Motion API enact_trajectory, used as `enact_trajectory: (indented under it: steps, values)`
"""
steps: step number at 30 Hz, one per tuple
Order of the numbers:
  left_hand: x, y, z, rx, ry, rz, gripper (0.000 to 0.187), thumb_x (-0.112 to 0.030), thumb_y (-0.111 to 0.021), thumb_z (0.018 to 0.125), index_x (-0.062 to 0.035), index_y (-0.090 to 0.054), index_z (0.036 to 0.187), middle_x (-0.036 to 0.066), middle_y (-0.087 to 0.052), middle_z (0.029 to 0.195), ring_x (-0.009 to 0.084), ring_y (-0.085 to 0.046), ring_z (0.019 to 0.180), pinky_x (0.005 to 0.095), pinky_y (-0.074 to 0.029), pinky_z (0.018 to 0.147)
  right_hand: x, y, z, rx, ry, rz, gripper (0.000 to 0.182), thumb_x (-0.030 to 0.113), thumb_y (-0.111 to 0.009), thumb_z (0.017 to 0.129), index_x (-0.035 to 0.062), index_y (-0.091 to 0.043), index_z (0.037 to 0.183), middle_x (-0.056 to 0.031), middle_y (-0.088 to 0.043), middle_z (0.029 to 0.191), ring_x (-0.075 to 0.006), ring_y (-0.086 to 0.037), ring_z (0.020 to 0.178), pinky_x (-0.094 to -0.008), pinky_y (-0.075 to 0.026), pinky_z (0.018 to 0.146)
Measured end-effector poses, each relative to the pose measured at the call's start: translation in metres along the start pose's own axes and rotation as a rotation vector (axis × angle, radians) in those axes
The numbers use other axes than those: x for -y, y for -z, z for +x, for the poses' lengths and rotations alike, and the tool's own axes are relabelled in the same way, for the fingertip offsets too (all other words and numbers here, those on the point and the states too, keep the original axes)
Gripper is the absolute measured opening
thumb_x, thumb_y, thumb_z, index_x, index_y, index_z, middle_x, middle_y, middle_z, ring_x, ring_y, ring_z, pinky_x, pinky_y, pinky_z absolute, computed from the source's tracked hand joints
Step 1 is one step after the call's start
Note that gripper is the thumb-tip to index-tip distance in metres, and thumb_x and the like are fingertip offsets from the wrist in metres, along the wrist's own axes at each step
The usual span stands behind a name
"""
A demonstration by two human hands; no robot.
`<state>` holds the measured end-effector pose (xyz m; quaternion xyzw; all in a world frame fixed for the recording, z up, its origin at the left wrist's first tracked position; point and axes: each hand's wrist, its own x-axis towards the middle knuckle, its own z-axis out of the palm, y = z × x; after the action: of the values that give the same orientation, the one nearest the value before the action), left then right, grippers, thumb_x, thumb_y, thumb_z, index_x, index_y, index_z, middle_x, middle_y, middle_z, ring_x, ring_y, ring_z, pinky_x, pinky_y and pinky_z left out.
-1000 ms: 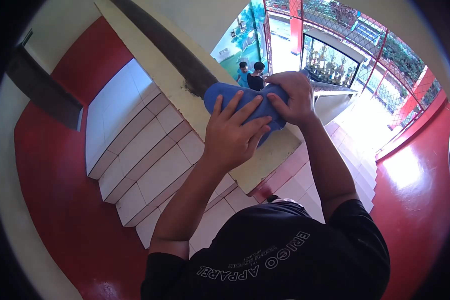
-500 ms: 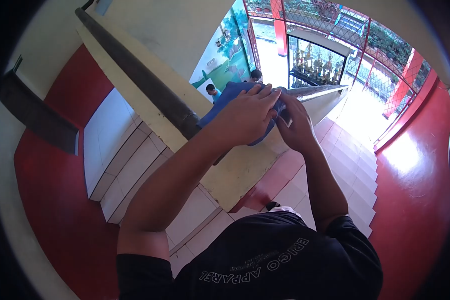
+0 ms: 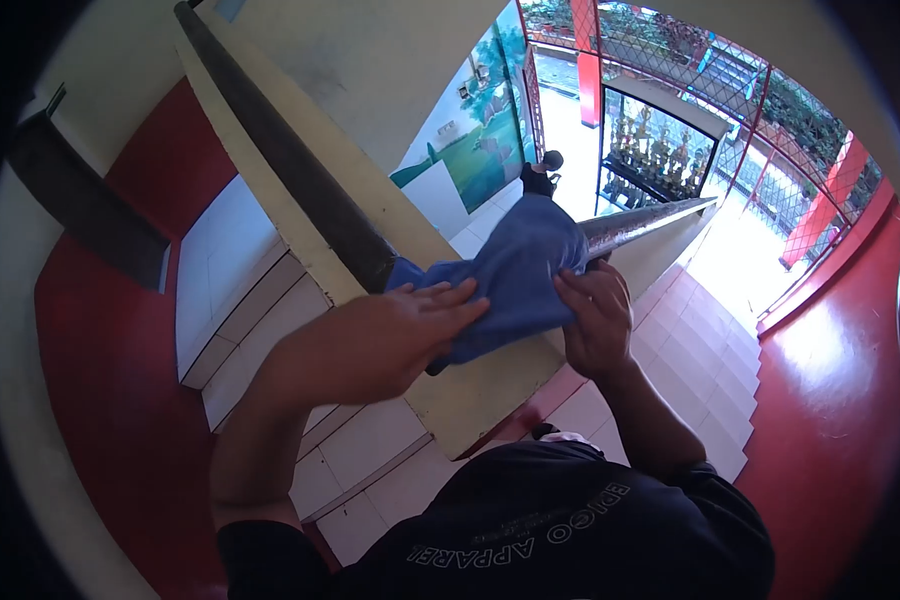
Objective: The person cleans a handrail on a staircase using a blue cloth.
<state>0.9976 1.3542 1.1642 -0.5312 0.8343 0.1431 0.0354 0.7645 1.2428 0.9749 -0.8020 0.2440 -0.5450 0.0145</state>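
Note:
A blue cloth [image 3: 525, 265] lies draped over the corner where two dark handrails meet on top of a cream stair wall. My left hand [image 3: 380, 340] rests against the cloth's near left side, its fingers stretched out and lying flat. At the cloth's right edge, my right hand [image 3: 600, 315] grips the fabric with curled fingers, close to the far handrail [image 3: 655, 222]. The left handrail [image 3: 300, 175] runs up and away from the cloth. What lies beneath the fabric is hidden.
Tiled stairs [image 3: 270, 310] climb on the left, and more steps [image 3: 690, 350] descend on the right. Below, a person [image 3: 540, 178] stands near a glass cabinet of trophies [image 3: 660, 145]. A red wall [image 3: 830, 400] borders the right side.
My left hand has slid left and nearer, off the top of the cloth. The cloth is now spread wider. My right hand has moved slightly lower. One of two people below is no longer visible.

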Motion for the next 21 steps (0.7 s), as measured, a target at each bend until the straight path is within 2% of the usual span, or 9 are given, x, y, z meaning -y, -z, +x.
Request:
enact_trajectory:
  steps: [3,7,9,12,15,17,18,20,21]
  values:
    - [0.000,-0.023,-0.030,-0.108,-0.015,0.268,0.053,-0.016,-0.059,0.098,-0.0102,-0.046,0.149,0.013,-0.042,0.158,0.0315,-0.039,0.146,0.0481,-0.032,0.120,0.031,-0.015,0.002,-0.072,-0.043,0.161,0.039,0.004,-0.068,0.068,0.0019,-0.075,0.106,-0.0119,-0.068,0.100,-0.0320,-0.065,0.096,-0.0546,-0.048,0.099]
    - [-0.001,-0.046,-0.063,-0.183,-0.016,0.174,0.055,-0.018,-0.062,0.096,-0.0128,-0.047,0.149,0.012,-0.042,0.158,0.0294,-0.040,0.146,0.0493,-0.032,0.120,0.048,-0.007,0.011,-0.035,0.060,0.146,0.034,0.004,-0.066,0.065,0.0015,-0.075,0.098,-0.0123,-0.068,0.092,-0.0337,-0.065,0.094,-0.0536,-0.048,0.097]
    - [0.007,-0.054,-0.082,-0.196,-0.036,0.201,0.057,-0.021,-0.066,0.094,-0.0146,-0.049,0.148,0.012,-0.042,0.158,0.0286,-0.040,0.146,0.0498,-0.032,0.120,0.072,-0.010,0.006,-0.012,0.042,0.159,0.035,0.003,-0.065,0.067,0.0009,-0.075,0.100,-0.0141,-0.067,0.097,-0.0339,-0.064,0.097,-0.0509,-0.048,0.098]
    - [0.035,-0.075,-0.089,-0.372,-0.138,0.118,0.063,-0.028,-0.075,0.087,-0.0167,-0.053,0.145,0.011,-0.050,0.152,0.0280,-0.046,0.142,0.0484,-0.038,0.115,0.098,-0.031,-0.011,-0.061,-0.178,0.226,0.033,0.003,-0.065,0.073,-0.0002,-0.073,0.105,-0.0165,-0.066,0.105,-0.0343,-0.063,0.104,-0.0468,-0.047,0.100]
    - [0.069,-0.102,-0.078,-0.706,-0.269,-0.356,0.057,-0.041,-0.078,0.085,-0.0086,-0.063,0.128,0.017,-0.055,0.141,0.0305,-0.057,0.128,0.0457,-0.045,0.105,0.112,-0.031,-0.012,-0.127,-0.312,0.233,0.028,0.006,-0.065,0.082,-0.0007,-0.071,0.109,-0.0175,-0.065,0.113,-0.0335,-0.062,0.110,-0.0432,-0.046,0.101]
    - [0.078,-0.109,-0.055,-0.870,0.026,-0.427,0.050,-0.035,-0.083,0.082,-0.0095,-0.064,0.120,0.012,-0.062,0.126,0.0273,-0.062,0.115,0.0434,-0.049,0.096,0.121,-0.031,-0.016,-0.219,-0.351,0.168,0.031,0.016,-0.061,0.096,-0.0004,-0.066,0.121,-0.0165,-0.063,0.122,-0.0294,-0.062,0.115,-0.0395,-0.047,0.101]
    - [0.079,-0.110,-0.046,-0.948,0.175,-0.459,0.046,-0.032,-0.085,0.081,-0.0100,-0.064,0.116,0.010,-0.066,0.119,0.0258,-0.064,0.109,0.0423,-0.051,0.091,0.128,-0.034,-0.019,-0.275,-0.522,0.340,0.034,0.017,-0.059,0.097,0.0000,-0.062,0.127,-0.0168,-0.061,0.125,-0.0285,-0.061,0.115,-0.0382,-0.047,0.101]
    - [0.077,-0.108,-0.040,-0.836,0.247,-0.512,0.043,-0.030,-0.086,0.081,-0.0073,-0.063,0.109,0.010,-0.068,0.108,0.0232,-0.065,0.098,0.0391,-0.051,0.084,0.135,-0.034,-0.021,-0.394,-0.843,0.690,0.042,0.019,-0.054,0.101,0.0009,-0.053,0.138,-0.0174,-0.058,0.131,-0.0265,-0.061,0.117,-0.0355,-0.048,0.101]
    - [0.075,-0.108,-0.037,-0.781,0.284,-0.537,0.042,-0.029,-0.086,0.081,-0.0059,-0.062,0.106,0.010,-0.069,0.102,0.0218,-0.066,0.092,0.0375,-0.052,0.081,0.137,-0.032,-0.021,-0.390,-0.901,0.758,0.049,0.022,-0.046,0.105,0.0013,-0.038,0.149,-0.0192,-0.053,0.139,-0.0271,-0.059,0.123,-0.0359,-0.049,0.103]
